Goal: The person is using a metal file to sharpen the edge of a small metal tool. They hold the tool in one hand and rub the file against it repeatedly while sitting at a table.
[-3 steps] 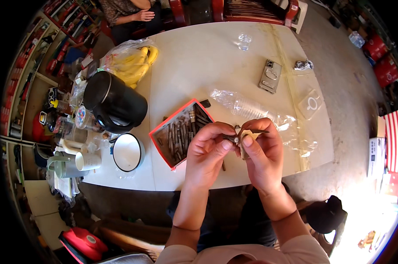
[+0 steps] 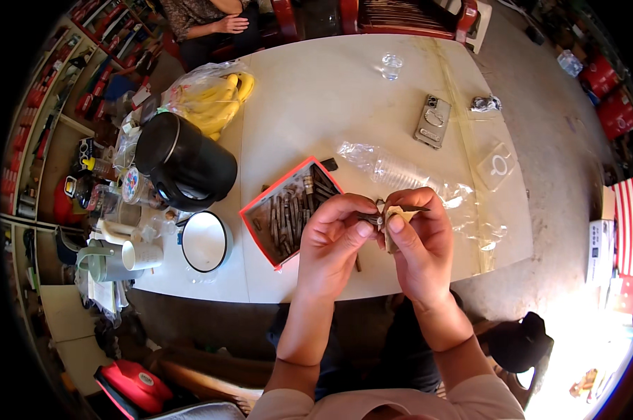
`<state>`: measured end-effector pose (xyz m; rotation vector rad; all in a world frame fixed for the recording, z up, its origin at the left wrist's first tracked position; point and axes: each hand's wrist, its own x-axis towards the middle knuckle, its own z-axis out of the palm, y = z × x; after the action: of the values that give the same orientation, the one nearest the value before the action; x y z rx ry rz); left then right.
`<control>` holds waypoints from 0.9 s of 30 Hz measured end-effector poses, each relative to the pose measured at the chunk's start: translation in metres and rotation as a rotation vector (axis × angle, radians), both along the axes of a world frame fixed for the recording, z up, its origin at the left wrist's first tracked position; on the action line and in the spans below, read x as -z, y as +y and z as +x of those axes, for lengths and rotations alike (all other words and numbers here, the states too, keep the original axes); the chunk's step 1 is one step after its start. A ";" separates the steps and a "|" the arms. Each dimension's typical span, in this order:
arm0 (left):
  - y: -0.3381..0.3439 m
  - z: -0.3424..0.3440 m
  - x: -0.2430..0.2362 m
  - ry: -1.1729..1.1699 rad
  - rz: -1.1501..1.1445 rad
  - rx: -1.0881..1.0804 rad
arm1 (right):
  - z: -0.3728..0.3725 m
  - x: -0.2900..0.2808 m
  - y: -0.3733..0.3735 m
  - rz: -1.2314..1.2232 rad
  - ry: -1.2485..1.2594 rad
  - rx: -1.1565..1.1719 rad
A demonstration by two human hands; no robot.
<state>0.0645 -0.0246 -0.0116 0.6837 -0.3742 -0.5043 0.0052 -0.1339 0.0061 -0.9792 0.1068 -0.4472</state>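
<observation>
Above the near part of the table, my two hands meet. My left hand (image 2: 328,245) pinches a small dark metal bit (image 2: 370,218) between thumb and forefinger; most of it is hidden by the fingers. In my right hand (image 2: 428,255) is a folded piece of sandpaper (image 2: 389,243), tan on one side and dark on the other, pressed against the bit's end. Just left of my hands lies an open red-rimmed box (image 2: 259,242), holding several dark, slender metal bits (image 2: 286,218).
Beyond my hands lies a clear plastic bottle (image 2: 393,168), with a phone (image 2: 432,120) and a small glass (image 2: 391,66) farther off. On the left are a black kettle (image 2: 183,161), a white enamel bowl (image 2: 204,241), a mug (image 2: 141,255) and bagged bananas (image 2: 215,105). A person (image 2: 208,26) sits opposite.
</observation>
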 end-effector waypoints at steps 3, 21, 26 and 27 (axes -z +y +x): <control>-0.001 -0.002 -0.002 0.033 0.023 -0.054 | 0.004 -0.003 0.003 -0.008 -0.030 0.013; 0.006 0.004 -0.006 -0.645 0.682 -0.464 | 0.010 0.006 -0.002 0.124 0.035 -0.119; 0.011 0.009 -0.011 -0.962 0.856 -0.596 | 0.014 0.012 -0.004 0.135 0.038 -0.149; 0.010 0.010 -0.010 -0.934 0.852 -0.597 | 0.015 0.016 -0.008 0.153 0.026 -0.176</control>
<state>0.0748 -0.0142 -0.0017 1.7965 -0.7983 0.3095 0.0197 -0.1417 -0.0097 -0.8363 0.0760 -0.2607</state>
